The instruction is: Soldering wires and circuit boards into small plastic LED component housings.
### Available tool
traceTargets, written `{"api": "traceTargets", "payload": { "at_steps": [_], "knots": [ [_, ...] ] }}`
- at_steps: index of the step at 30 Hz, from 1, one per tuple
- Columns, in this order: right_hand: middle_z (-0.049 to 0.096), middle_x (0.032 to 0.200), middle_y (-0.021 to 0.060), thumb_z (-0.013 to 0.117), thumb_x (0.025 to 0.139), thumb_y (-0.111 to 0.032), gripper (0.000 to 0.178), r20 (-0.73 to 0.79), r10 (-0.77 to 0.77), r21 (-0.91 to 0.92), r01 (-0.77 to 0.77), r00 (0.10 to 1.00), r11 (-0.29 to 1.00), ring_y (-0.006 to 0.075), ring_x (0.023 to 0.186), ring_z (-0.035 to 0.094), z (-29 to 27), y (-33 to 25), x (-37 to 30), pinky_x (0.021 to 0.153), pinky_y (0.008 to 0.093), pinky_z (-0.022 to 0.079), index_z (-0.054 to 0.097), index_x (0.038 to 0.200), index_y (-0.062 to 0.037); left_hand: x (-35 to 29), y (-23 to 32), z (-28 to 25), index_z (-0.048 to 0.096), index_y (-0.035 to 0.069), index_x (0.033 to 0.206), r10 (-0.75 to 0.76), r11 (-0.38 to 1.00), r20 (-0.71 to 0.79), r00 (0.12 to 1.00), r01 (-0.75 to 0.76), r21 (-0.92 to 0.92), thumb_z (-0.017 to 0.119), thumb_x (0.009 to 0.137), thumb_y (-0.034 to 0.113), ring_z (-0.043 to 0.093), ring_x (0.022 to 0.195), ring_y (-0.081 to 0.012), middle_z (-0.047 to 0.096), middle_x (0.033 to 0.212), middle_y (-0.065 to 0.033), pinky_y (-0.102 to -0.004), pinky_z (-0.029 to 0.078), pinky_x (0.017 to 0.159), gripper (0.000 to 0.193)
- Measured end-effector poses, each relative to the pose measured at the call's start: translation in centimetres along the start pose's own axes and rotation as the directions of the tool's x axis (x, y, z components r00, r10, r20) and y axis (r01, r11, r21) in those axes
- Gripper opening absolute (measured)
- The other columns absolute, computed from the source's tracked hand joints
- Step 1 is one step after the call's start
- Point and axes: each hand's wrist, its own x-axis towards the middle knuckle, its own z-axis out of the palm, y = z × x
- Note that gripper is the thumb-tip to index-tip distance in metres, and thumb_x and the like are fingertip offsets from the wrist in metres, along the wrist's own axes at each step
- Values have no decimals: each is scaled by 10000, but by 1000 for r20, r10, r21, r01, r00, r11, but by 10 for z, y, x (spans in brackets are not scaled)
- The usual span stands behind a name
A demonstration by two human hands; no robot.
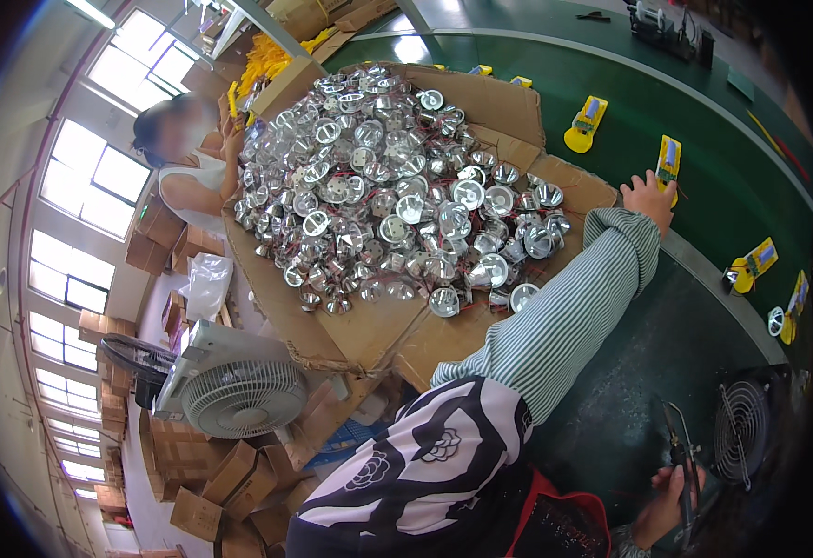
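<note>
My left hand (pixel 650 201) reaches out over the green conveyor belt, its fingers closed around the lower end of a yellow plastic housing (pixel 668 160) with a blue cylindrical cell in it. Near the lower right, my right hand (pixel 670 502) grips what looks like a soldering iron (pixel 678 448) by its dark handle. A large heap of silver reflector cups (pixel 392 200) with clear fronts and red wires fills an opened cardboard box (pixel 369 335) left of my left arm. Farther right, another yellow housing (pixel 752 265) and one with a reflector cup (pixel 776 321) lie on the belt.
A yellow housing (pixel 586 126) lies farther up the belt. A small black fan with a wire grille (pixel 741 432) stands beside my right hand. A white fan (pixel 244 398) is at left, near cardboard boxes (pixel 239 479). Another person (pixel 192 181) works behind the heap.
</note>
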Motion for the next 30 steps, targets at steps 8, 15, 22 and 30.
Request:
{"api": "traceTargets", "payload": {
  "at_steps": [8,15,22,30],
  "knots": [
    [547,709,20,539,891,-154,168,-50,-28,17,29,998,999,76,601,514,2,-1,-4,565,204,428,527,1000,-27,8,31,8,506,197,1238,-103,995,-70,992,104,2,697,756,328,500,1017,-261,508,1093,-107,-426,428,805,534],
    [548,719,19,538,893,-165,167,-13,-38,13,38,999,999,74,612,515,1,-5,-2,581,204,429,530,988,-28,23,20,31,534,190,1205,-119,993,-262,958,116,-25,555,861,208,546,916,-249,511,968,-106,-349,507,682,344],
    [543,723,15,530,897,-145,154,-61,-77,64,81,995,995,72,620,509,0,-9,-6,587,204,423,531,999,-29,-31,22,0,535,198,1203,-32,993,-244,969,2,-122,572,823,212,575,824,-252,503,919,-118,-359,523,584,382],
    [545,730,11,528,903,-149,159,-1,-112,110,111,994,988,66,624,504,-12,-11,-16,587,205,420,529,1010,-31,-193,7,-85,539,207,1201,347,936,-110,931,-336,106,646,739,272,571,711,-212,474,813,-86,-353,513,521,479]
  ]
}}
